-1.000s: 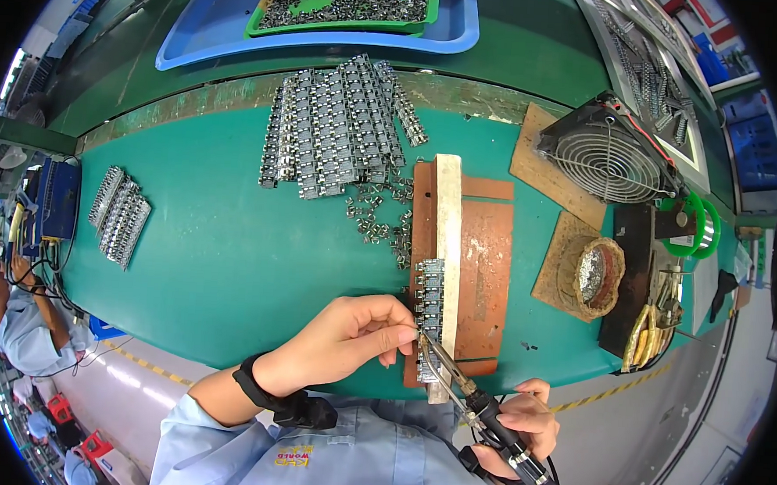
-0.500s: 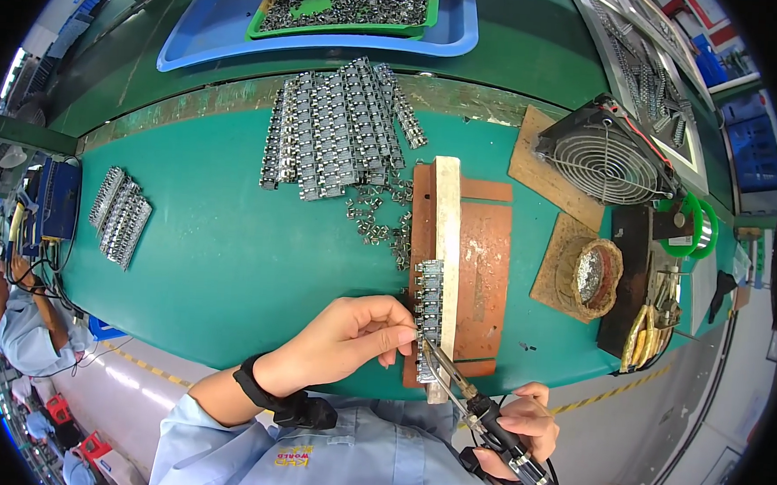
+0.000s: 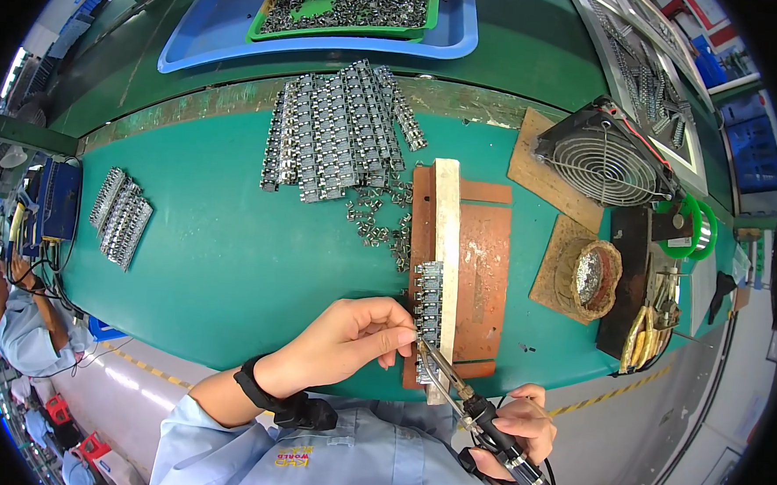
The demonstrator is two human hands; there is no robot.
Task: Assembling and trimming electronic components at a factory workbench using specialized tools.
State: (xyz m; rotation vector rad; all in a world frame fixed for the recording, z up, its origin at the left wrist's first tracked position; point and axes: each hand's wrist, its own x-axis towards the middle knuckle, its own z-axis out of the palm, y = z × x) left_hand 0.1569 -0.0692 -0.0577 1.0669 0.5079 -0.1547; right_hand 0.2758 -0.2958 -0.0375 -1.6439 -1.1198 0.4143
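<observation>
My right hand (image 3: 519, 425) grips a black-handled soldering iron (image 3: 476, 410), its tip touching the lower end of a strip of small metal parts (image 3: 426, 310). The strip lies against a pale wooden bar (image 3: 446, 237) on a brown board (image 3: 483, 274). My left hand (image 3: 348, 337) is pinched at the strip's lower end, next to the iron's tip; what it pinches is too small to tell.
A pile of metal strips (image 3: 337, 134) lies behind the board, with loose pieces (image 3: 376, 220) beside it. More strips (image 3: 119, 215) sit at the left. A blue tray (image 3: 330, 11), a fan (image 3: 608, 162), a tip-cleaning pot (image 3: 593, 284) and another person (image 3: 15, 328) surround the green table (image 3: 221, 260).
</observation>
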